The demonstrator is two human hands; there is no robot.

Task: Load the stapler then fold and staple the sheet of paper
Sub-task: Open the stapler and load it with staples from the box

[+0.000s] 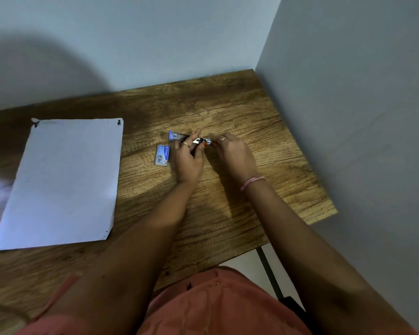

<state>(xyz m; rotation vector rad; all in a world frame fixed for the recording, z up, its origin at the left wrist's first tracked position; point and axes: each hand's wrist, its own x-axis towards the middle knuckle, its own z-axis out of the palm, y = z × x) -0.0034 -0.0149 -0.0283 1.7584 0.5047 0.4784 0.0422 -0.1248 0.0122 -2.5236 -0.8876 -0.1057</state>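
Note:
A small blue and silver stapler (pixel 179 136) lies across the middle of the wooden table (pixel 228 112). My left hand (pixel 189 160) grips its middle, fingers wrapped over the body. My right hand (pixel 232 154) pinches the stapler's silver right end, where the metal part sticks out. Just left of my left hand lies a small blue staple box (pixel 162 155), flat on the table. The white sheet of paper (pixel 63 182) lies flat and unfolded at the left side of the table, apart from both hands.
Grey walls close the table in at the back and right (pixel 348 117). The table's right front corner (pixel 324 213) sits close to my right forearm. A dark table leg (pixel 269 272) shows below the front edge.

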